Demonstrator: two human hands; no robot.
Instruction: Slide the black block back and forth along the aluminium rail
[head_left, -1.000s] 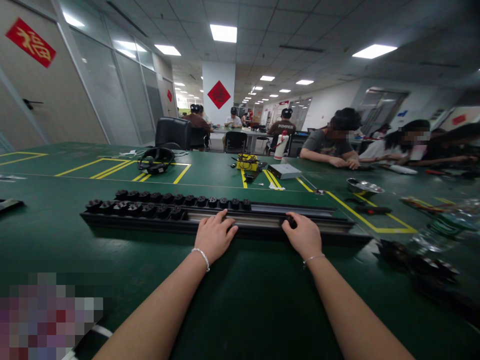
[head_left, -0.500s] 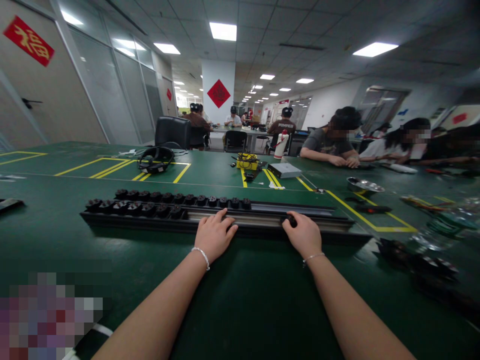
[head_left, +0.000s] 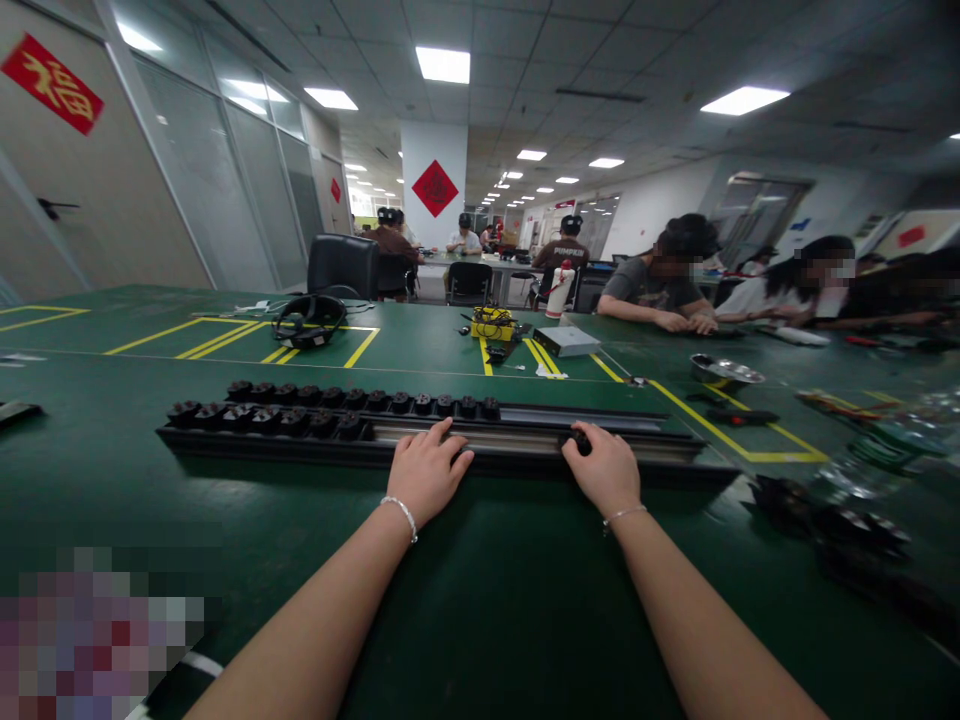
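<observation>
A long black rail tray (head_left: 645, 440) lies across the green table in front of me. Two rows of small black round parts (head_left: 330, 408) fill its left half. My left hand (head_left: 427, 470) rests flat on the tray's near edge, fingers stretched out and slightly spread. My right hand (head_left: 604, 468) sits on the tray farther right, fingers curled over a small black part (head_left: 579, 438) in the groove.
A heap of black parts (head_left: 832, 525) lies at the right. A metal bowl (head_left: 726, 372), a grey box (head_left: 568, 341), a yellow item (head_left: 493, 324) and headphones (head_left: 309, 320) sit farther back. Several people work at the right and at far tables.
Both hands stay where they were on the tray. Only the view has shifted slightly.
</observation>
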